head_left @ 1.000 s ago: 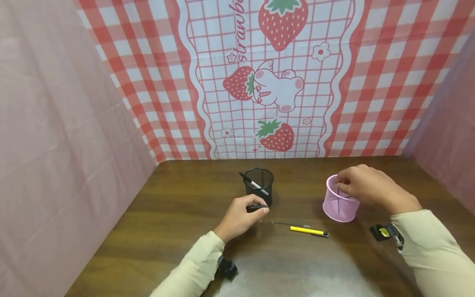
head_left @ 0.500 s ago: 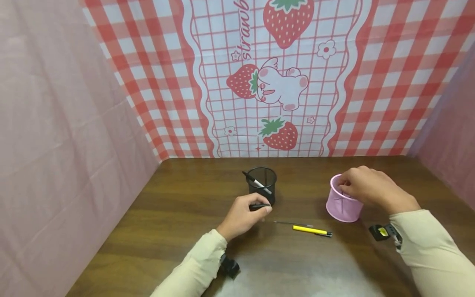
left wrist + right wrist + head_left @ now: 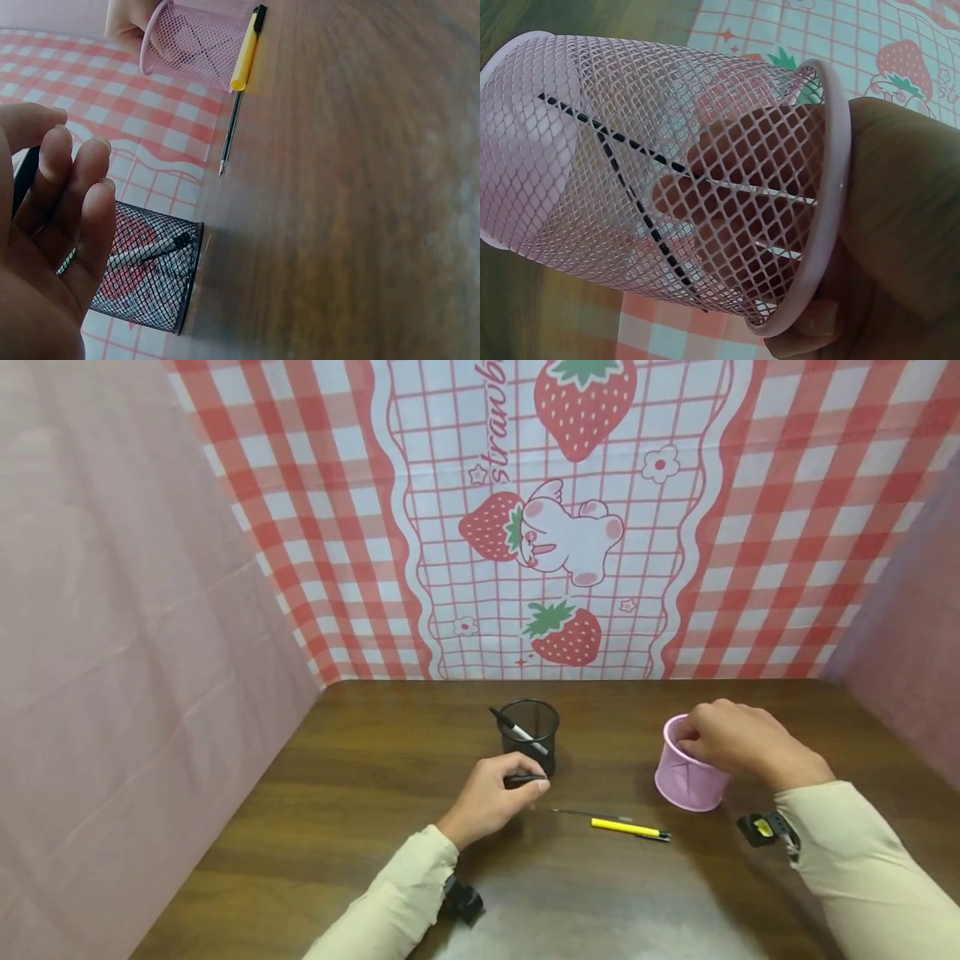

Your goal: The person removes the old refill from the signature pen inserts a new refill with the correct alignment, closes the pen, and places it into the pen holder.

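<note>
My left hand (image 3: 495, 797) pinches a slim black pen (image 3: 525, 779) between thumb and fingers, just in front of the black mesh pen cup (image 3: 528, 722). A black-and-white marker (image 3: 521, 731) leans in that cup. My right hand (image 3: 738, 735) reaches over the rim of the pink mesh pen cup (image 3: 690, 785). In the right wrist view its fingers (image 3: 739, 165) show inside through the mesh, beside two thin dark refills (image 3: 641, 146), and its thumb lies by the rim. I cannot tell whether those fingers grip a refill.
On the brown table (image 3: 360, 793) a yellow pen barrel (image 3: 626, 828) with a black clip lies beside a thin refill (image 3: 588, 814), between the two cups. A checked strawberry cloth (image 3: 558, 527) hangs behind, and pink curtains (image 3: 135, 610) stand at both sides.
My right hand has lowered slightly into the pink cup, and the dark refills there show less upright than before. My left hand keeps its hold on the black pen. The head view shifted slightly.
</note>
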Available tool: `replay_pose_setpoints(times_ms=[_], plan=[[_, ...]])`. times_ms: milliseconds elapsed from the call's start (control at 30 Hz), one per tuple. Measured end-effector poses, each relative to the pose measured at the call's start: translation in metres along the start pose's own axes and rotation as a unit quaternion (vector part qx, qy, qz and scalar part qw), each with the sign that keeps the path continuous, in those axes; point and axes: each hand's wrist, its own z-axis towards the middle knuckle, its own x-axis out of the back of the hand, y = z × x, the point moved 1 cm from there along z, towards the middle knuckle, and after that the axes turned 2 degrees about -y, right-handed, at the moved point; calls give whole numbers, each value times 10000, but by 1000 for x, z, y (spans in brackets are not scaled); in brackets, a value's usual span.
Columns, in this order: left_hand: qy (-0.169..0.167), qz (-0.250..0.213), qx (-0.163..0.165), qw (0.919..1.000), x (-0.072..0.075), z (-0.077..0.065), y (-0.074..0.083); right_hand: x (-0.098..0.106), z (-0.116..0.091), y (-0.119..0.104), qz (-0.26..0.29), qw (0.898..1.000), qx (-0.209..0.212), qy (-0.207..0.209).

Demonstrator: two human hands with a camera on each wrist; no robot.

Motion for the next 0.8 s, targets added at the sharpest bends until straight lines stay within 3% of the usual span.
replay_pose_setpoints(times_ms=[433, 800], plan=[[-20, 215, 9, 9998, -2, -2, 0, -1, -5, -1, 141, 9997, -109, 174], [-19, 182, -51, 9998, -3, -2, 0, -1, -10, 1, 236, 9972, -152, 698]])
